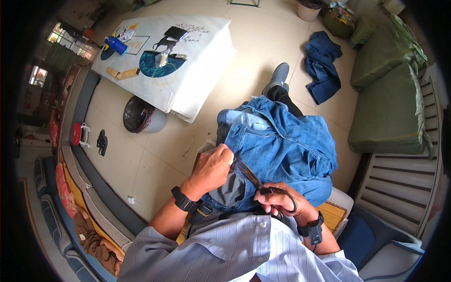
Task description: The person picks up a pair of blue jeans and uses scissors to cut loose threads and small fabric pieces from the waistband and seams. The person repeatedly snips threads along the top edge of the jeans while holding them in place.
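Note:
Blue jeans [296, 145] lie across my lap, a lighter denim part at their upper edge and a dark grey patch of cloth near my left hand [216, 162]. That hand is closed, pinching a dark bit of the jeans' edge. My right hand [275, 199] grips large dark-handled scissors [250, 175], whose blades point up-left to just beside my left fingertips.
A white table [202, 80] holds a blue bottle [116, 45] and small items. A bin [157, 121] stands below it. Folded jeans [322, 66] lie on the floor. Green cushions [380, 117] and a slatted bench [390, 188] are at right, a sofa [84, 183] at left.

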`<state>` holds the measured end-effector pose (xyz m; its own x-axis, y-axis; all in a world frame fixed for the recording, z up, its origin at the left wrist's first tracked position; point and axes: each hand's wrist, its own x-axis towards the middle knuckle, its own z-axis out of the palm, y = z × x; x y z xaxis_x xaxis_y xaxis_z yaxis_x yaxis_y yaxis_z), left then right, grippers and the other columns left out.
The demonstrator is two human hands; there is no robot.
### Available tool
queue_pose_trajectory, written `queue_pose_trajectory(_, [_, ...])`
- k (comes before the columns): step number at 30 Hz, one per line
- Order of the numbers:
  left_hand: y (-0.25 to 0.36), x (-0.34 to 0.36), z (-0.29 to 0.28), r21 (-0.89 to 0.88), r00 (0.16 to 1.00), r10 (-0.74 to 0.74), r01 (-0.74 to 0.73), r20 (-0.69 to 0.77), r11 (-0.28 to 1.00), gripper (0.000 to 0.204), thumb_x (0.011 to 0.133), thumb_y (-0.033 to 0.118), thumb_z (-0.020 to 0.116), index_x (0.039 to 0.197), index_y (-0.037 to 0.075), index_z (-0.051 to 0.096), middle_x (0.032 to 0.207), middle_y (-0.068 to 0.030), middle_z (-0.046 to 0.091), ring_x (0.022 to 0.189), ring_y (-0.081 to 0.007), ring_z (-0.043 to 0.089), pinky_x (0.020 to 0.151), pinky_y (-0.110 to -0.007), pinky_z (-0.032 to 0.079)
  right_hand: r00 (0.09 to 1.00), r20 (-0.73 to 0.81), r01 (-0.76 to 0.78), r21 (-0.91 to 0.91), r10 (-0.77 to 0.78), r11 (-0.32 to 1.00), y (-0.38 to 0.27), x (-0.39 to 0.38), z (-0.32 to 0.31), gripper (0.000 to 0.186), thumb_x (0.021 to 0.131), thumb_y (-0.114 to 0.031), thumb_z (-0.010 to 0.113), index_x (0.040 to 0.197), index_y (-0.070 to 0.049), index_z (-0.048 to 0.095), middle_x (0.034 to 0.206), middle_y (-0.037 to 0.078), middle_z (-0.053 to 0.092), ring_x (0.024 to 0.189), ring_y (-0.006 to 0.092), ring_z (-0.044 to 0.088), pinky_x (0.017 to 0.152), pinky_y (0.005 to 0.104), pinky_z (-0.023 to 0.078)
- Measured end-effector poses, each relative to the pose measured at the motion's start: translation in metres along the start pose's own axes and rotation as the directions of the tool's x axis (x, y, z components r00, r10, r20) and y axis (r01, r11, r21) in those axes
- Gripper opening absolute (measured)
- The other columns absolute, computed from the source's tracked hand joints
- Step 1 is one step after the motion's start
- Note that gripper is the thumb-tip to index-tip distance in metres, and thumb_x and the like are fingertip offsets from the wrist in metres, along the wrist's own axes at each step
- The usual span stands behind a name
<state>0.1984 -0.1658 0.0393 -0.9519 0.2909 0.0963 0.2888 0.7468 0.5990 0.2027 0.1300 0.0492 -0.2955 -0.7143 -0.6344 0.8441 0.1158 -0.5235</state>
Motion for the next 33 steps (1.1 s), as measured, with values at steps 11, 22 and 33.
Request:
queue_pose_trajectory(11, [0.004, -0.005, 0.007, -0.324, 0.979, -0.205, 0.187, -0.022, 0.927, 0.012, 0.096, 0.002, 0.068, 0.108, 0.004, 0.063, 0.094, -0.0161, 0.072, 0.084, -0.0370, 0.074, 0.074, -0.045, 0.058, 0.999, 0.016, -0.032, 0.022, 0.032, 0.999, -0.010, 0.001, 0.006, 0.034, 0.100, -0.032, 0.075, 0.112, 0.000, 0.072, 0.076, 0.006, 0.066, 0.055, 0.0112, 0.055, 0.050, 0.0263, 0.041])
queue_pose_trajectory(22, [-0.009, -0.017, 0.026, -0.597, 0.943, -0.333, 0.276, 0.016, 0.754, 0.009, 0.096, -0.002, 0.068, 0.103, 0.001, 0.062, 0.088, -0.0086, 0.066, 0.083, -0.0166, 0.066, 0.078, -0.033, 0.054, 0.999, -0.025, -0.030, -0.011, 0.030, 0.999, -0.008, 0.004, 0.013, 0.038, 0.102, -0.039, 0.075, 0.110, -0.002, 0.072, 0.074, 0.003, 0.063, 0.057, 0.0100, 0.052, 0.051, 0.0258, 0.039])
queue_pose_trajectory(33, [-0.017, -0.020, 0.033, -0.688, 0.933, -0.359, 0.280, 0.030, 0.669, 0.016, 0.096, -0.008, 0.067, 0.103, 0.005, 0.061, 0.095, 0.0019, 0.063, 0.086, -0.0049, 0.059, 0.077, -0.024, 0.049, 0.999, -0.035, -0.017, 0.057, 0.019, 0.998, -0.006, 0.002, 0.023, 0.042, 0.104, -0.044, 0.072, 0.107, -0.002, 0.072, 0.072, 0.004, 0.061, 0.055, 0.0096, 0.048, 0.050, 0.0256, 0.037])
